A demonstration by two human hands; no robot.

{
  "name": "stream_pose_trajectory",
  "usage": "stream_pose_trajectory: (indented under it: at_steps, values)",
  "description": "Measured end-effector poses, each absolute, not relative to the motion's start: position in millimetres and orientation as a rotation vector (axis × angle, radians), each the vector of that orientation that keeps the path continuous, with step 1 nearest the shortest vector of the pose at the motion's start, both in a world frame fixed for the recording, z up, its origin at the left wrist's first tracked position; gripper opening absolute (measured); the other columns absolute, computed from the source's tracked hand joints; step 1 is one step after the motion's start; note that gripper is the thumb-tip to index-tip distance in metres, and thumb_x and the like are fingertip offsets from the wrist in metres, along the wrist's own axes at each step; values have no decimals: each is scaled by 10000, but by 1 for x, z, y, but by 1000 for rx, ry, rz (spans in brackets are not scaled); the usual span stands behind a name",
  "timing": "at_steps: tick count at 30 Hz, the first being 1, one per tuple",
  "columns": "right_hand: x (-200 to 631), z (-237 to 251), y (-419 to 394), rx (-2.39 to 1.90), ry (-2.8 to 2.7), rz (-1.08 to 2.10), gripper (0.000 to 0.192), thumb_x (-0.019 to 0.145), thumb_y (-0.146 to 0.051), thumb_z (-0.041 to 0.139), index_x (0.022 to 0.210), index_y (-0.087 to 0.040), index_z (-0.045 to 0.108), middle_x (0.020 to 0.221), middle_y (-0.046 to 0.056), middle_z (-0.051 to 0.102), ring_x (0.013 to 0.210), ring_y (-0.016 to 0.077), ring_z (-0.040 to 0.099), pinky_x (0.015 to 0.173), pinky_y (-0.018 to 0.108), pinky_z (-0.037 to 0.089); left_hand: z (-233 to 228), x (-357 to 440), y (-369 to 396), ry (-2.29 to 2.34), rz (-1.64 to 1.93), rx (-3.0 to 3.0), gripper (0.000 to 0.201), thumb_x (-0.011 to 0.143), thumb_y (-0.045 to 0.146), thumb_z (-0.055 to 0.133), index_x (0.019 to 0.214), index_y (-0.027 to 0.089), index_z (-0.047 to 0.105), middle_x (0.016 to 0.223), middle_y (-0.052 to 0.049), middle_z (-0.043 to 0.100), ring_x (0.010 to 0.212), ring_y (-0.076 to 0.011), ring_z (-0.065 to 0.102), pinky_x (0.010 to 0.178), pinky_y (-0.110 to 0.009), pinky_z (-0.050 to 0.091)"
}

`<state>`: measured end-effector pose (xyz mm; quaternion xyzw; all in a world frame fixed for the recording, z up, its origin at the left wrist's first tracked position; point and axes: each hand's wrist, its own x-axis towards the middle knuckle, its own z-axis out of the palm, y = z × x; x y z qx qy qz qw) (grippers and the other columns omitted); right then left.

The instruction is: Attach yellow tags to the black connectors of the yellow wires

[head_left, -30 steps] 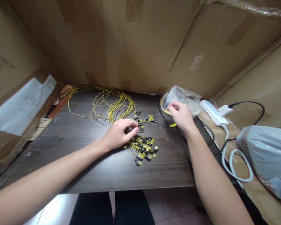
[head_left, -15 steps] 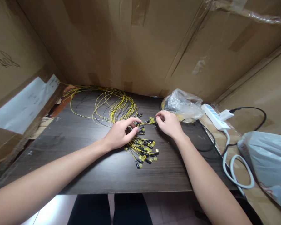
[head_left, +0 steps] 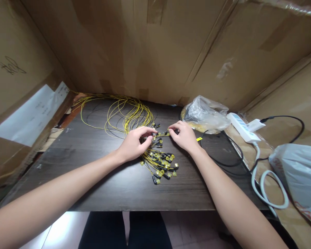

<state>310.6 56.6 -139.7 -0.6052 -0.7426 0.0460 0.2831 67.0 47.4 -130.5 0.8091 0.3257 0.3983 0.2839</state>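
Observation:
My left hand (head_left: 135, 144) is closed, with thumb and fingers pinching a thin yellow cable (head_left: 163, 134) near its black connectors. Close by on the right, my right hand (head_left: 183, 135) pinches the far end of that cable; its fingertips partly cover the piece. Below my left hand a bunch of black connectors with clear yellow caps (head_left: 163, 162) fans out over the dark tabletop (head_left: 103, 186). From behind the same hand, long loops of yellow cable (head_left: 140, 112) run back and to the left.
A crumpled clear plastic bag (head_left: 204, 116) lies at the back right. A black cable with a yellow tag (head_left: 199, 139) passes by my right wrist. Further right are a white power strip (head_left: 242, 127), its coiled white cord and a white plastic bag (head_left: 298, 173). Cardboard walls (head_left: 134, 52) enclose the table.
My right hand has moved a little left, closer to my left hand, and the yellow tag beside its wrist now shows. The view has shifted slightly; my left hand stays in place.

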Motion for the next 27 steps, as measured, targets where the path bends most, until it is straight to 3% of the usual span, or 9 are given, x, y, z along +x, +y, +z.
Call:
stream_pose_trajectory:
  at_steps: [12,17,20,27]
  values:
    - [309,-137,56,-1531,-1969,41,90,882,-199,550,864,-187,638,950,113,661,956,288,575,880,415,448,-127,68,46,893,1041,2113,196,943,219,581,1064,155,722,1034,-74,754,917,-179,707,843,-323,572]
    - [284,-124,39,-1336,-1792,361,95,899,-267,559,910,-206,630,898,59,687,819,218,618,726,341,489,-128,67,48,910,1065,2086,210,946,229,599,1090,167,739,1066,-82,751,952,-192,704,818,-325,574]
    - [265,-121,26,-1229,-1755,561,109,892,-294,587,917,-204,644,903,55,695,808,203,646,726,327,518,-130,67,50,931,1106,2022,213,933,236,623,1092,172,750,1046,-79,753,902,-182,707,792,-320,581]
    - [256,-121,19,-1209,-1716,603,95,869,-290,631,888,-206,672,878,54,710,749,196,650,713,334,544,-133,68,51,894,1095,1881,195,908,246,656,1065,151,721,989,-70,770,883,-178,726,842,-333,604]
